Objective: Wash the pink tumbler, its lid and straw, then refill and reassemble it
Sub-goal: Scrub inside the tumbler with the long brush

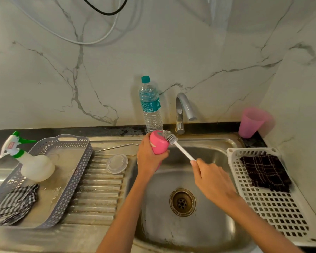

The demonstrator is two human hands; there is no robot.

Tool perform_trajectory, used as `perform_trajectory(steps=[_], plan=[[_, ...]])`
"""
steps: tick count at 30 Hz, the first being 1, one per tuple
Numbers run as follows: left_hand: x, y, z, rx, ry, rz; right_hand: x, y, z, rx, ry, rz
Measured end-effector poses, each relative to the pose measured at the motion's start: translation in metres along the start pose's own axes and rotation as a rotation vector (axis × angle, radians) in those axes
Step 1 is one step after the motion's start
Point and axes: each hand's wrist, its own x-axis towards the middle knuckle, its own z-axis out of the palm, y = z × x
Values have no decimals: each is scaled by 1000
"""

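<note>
- Tumbler (158, 144), pink: held tilted over the far left of the sink (208, 225).
- Left hand (148, 158): grip clamped round the tumbler's body.
- Right hand (211, 177): grip closed on the white handle of a brush (171, 138), whose bristle head is against the tumbler's far end.
- Lid (117, 163), clear: flat on the ribbed draining surface (98, 189), left of the sink.
- Straw (119, 147), metal: lying just beyond the lid.
- Water bottle (150, 105): upright, left of the tap (183, 110).

water bottle label (151, 105) blurred, spray bottle sticker (10, 145) unreadable
</note>
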Motion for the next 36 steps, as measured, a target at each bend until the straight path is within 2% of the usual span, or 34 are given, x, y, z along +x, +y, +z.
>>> perform_trajectory(steps=[4, 6, 9, 14, 19, 24, 27, 30, 33, 36], plan=[[-3, 4, 3, 66, -97, 99, 10, 6, -3, -37, -5, 14], [-4, 4, 6, 52, -84, 85, 15, 4, -2, -35, -12, 38], [0, -5, 1, 15, -24, -14, -6, -4, 1, -17, -53, -25], [-12, -12, -1, 14, -87, 93, 13, -1, 2, -6, -36, 37], [-12, -18, -17, -18, -26, 66, -10, -11, 8, -10, -54, -71], [-33, -8, -31, -103, -100, 98, 25, 8, 15, 3, -70, 67], [-46, -13, -52, -236, 22, -22, 24, 7, 24, 65, -102, 61], [-57, -40, -82, -335, 210, -125, 17, 5, 31, 91, -145, 70], [-66, -65, -108, -319, 345, -208, 10, 2, 39, 102, -194, 54], [-75, -81, -124, -305, 401, -267, 6, -3, 44, 140, -204, 36]])
